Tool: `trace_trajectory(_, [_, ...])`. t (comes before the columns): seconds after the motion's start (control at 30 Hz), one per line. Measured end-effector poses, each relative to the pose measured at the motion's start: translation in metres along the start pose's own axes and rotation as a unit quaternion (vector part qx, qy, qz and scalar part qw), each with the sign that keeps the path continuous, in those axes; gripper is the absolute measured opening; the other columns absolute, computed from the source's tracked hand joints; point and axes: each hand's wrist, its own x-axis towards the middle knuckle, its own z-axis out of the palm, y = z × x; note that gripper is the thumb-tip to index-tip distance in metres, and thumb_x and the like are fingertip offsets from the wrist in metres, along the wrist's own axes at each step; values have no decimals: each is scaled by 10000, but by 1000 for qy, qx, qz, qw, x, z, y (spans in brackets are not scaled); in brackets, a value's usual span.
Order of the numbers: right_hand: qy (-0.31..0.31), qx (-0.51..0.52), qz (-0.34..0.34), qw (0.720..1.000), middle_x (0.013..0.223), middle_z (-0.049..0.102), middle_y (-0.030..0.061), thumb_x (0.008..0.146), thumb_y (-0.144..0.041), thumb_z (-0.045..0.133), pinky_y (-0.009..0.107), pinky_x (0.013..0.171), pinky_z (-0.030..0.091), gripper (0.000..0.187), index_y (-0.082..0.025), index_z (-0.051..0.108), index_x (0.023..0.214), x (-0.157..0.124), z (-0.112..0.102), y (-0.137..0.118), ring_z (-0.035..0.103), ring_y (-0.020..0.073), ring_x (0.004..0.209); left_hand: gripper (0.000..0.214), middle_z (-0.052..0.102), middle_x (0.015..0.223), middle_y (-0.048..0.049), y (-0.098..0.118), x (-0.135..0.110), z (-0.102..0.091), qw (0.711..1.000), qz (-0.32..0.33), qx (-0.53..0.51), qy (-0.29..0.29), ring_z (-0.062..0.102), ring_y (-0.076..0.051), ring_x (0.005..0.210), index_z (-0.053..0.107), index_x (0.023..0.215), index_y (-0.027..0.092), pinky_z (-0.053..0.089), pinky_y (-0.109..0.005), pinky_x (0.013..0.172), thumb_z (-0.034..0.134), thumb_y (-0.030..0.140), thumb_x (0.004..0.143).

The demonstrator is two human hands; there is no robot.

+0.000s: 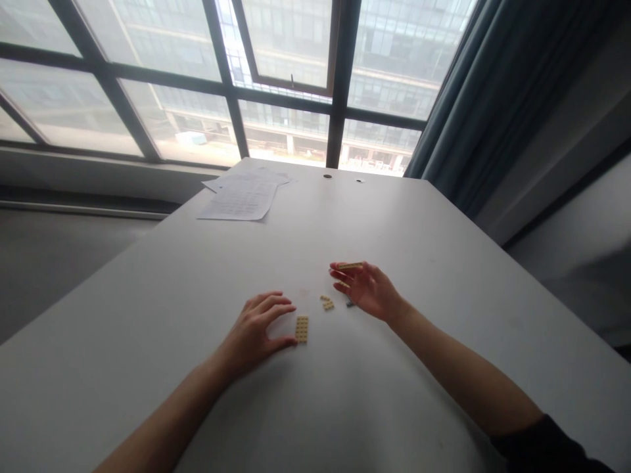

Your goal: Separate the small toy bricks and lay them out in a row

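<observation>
My left hand [260, 328] rests at the table with fingers spread and curved. Its thumb tip lies at the lower left edge of a tan rectangular building-brick plate [302, 329], studs up on the table. My right hand [367, 289] is raised a little above the table and pinches a long, narrow tan building-brick plate [350, 266] between thumb and fingers. Between the hands lie small tan bricks [328, 305]. A small dark grey piece [350, 304] sits just under my right hand, partly hidden by it. Another tan piece shows behind the right fingers.
Printed paper sheets [241, 198] lie at the far left of the white table [394, 230]. Two round cable holes, one a dark hole [328, 176], are near the far edge. Beyond stand large windows [290, 39], with a blue-grey curtain [473, 98] at the right.
</observation>
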Motion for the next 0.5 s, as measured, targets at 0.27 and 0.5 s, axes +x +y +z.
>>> trace_trajectory(0.27, [-59, -612, -138, 777, 1302, 526, 104, 666, -373, 756, 465, 1064, 296, 489, -209, 640, 1112, -37, 25, 38, 394, 288, 1246, 494, 601, 1223, -77, 2, -1, 1, 999, 10, 18, -34, 441, -306, 1238, 602, 1181, 255, 347, -476, 1025, 652, 515, 763])
trace_trajectory(0.5, [-52, -671, -139, 727, 1295, 522, 105, 708, -463, 713, 454, 1050, 290, 465, -199, 638, 1084, -28, 36, 52, 374, 294, 1252, 443, 588, 1234, -66, 3, -3, 1, 998, 11, 19, -54, 424, -305, 1249, 608, 1176, 270, 336, -479, 1031, 629, 488, 791])
